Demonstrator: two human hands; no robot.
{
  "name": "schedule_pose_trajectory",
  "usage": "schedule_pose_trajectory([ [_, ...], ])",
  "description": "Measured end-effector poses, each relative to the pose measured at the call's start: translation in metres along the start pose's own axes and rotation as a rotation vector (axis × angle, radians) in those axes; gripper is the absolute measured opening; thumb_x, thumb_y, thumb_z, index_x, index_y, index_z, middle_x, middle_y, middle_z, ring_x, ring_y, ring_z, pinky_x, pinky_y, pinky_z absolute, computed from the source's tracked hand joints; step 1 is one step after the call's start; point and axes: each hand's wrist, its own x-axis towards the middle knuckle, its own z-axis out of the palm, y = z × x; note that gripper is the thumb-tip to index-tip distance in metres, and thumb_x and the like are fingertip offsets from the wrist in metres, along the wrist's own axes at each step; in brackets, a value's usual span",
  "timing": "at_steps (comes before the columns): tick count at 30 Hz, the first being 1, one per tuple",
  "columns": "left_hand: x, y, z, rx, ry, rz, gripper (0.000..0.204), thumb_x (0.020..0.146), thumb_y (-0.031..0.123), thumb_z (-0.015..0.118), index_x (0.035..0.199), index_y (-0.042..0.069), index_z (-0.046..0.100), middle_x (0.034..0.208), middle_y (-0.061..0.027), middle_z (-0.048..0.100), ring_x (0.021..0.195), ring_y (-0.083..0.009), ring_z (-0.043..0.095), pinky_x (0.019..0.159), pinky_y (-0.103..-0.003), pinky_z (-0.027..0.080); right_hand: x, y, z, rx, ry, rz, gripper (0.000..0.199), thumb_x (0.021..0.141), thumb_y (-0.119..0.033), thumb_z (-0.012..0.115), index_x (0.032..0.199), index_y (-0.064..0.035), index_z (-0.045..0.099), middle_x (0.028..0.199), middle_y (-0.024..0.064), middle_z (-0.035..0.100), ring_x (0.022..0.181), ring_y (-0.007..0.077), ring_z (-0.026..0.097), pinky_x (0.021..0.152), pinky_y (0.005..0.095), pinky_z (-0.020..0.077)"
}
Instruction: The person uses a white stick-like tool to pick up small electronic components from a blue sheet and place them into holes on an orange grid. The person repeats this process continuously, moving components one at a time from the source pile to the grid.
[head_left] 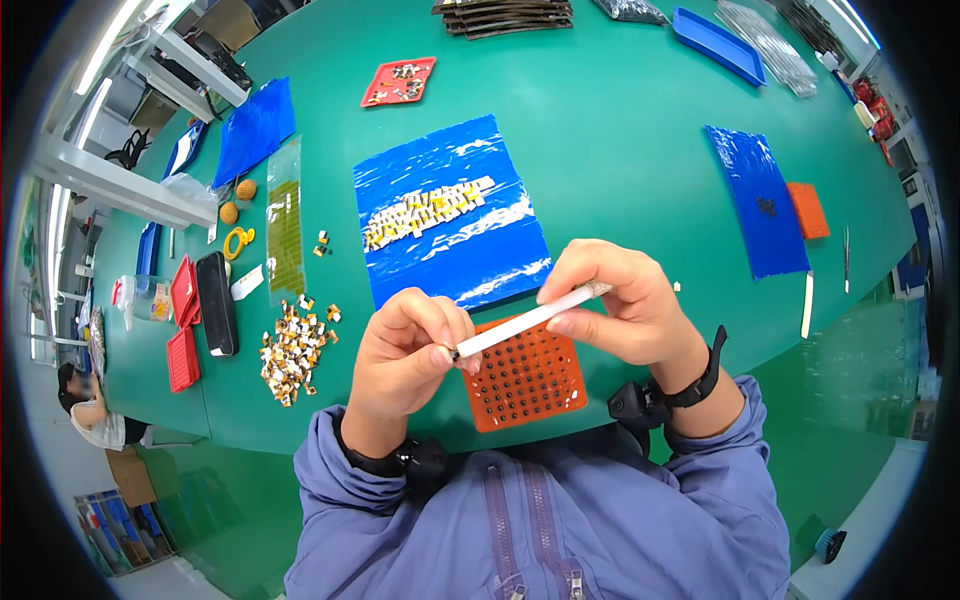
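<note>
My right hand [632,300] grips a slim white stick [522,323] by its upper end, fingers and thumb pressed around it. At the stick's lower-left end, my left hand [408,345] pinches a tiny dark part [455,355] against the tip; its exact kind is too small to tell. Below both hands lies an orange perforated block [487,408] with rows of small black pieces in its holes. Just beyond is a blue sheet [400,275] bearing rows of small white-and-yellow pieces [425,214].
A pile of small white-and-gold pieces [292,352] lies at left, near a black case [217,303], red trays [184,358] and yellow scissors [238,242]. On the right are another blue sheet [755,200], an orange block [808,210] and tweezers [847,260]. A red tray [372,98] sits farther back.
</note>
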Motion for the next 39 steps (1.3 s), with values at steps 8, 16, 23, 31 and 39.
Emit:
schedule_pose_trajectory([
  [8,-0.0009,0.0004,0.0014,0.01,0.015,0.007,0.008,0.082,0.005,0.054,0.081,0.004,0.046,0.074,-0.008,0.05,0.069,-0.0176,0.053,0.065,-0.029,0.044,-0.0005,-0.0038,-0.0037,-0.103,-0.053,0.01,0.009,0.075,-0.006,0.064,0.081,-0.0005,0.06,0.074,0.0068,0.058,0.067,0.0154,0.055,0.058,0.026,0.043],
  [16,-0.0013,0.0013,0.0008,0.051,0.01,0.017,0.008,0.08,0.003,0.056,0.08,0.003,0.049,0.075,-0.0081,0.05,0.069,-0.017,0.052,0.064,-0.028,0.043,0.0006,-0.0006,-0.002,-0.148,-0.056,-0.062,0.007,0.075,-0.004,0.063,0.079,-0.0005,0.059,0.072,0.0059,0.056,0.065,0.0164,0.054,0.057,0.0267,0.0427],
  [23,-0.0023,0.0031,0.0021,0.056,0.025,0.005,0.008,0.079,0.003,0.057,0.08,0.003,0.049,0.075,-0.0078,0.05,0.069,-0.0166,0.052,0.064,-0.027,0.042,0.0012,-0.0006,-0.0042,-0.176,-0.101,-0.064,0.007,0.075,-0.003,0.062,0.079,-0.0001,0.058,0.072,0.0061,0.055,0.065,0.0173,0.053,0.057,0.0268,0.0427],
  [31,-0.002,0.0019,0.0012,0.08,-0.003,0.003,0.008,0.079,0.003,0.058,0.08,0.003,0.05,0.074,-0.0073,0.05,0.069,-0.0162,0.052,0.064,-0.028,0.042,0.0003,-0.0018,-0.0043,-0.22,-0.117,-0.061,0.007,0.076,-0.005,0.061,0.081,-0.0002,0.058,0.073,0.0066,0.054,0.064,0.0172,0.051,0.056,0.027,0.0419],
  [39,-0.0021,0.0023,-0.0005,0.067,0.0,0.013,0.006,0.08,0.002,0.056,0.081,0.002,0.05,0.075,-0.0077,0.05,0.071,-0.0164,0.052,0.064,-0.027,0.042,0.0009,-0.0021,-0.0016,-0.186,-0.073,-0.096,0.009,0.075,-0.004,0.061,0.083,0.0,0.058,0.073,0.0069,0.055,0.065,0.0184,0.052,0.057,0.0277,0.0422],
])
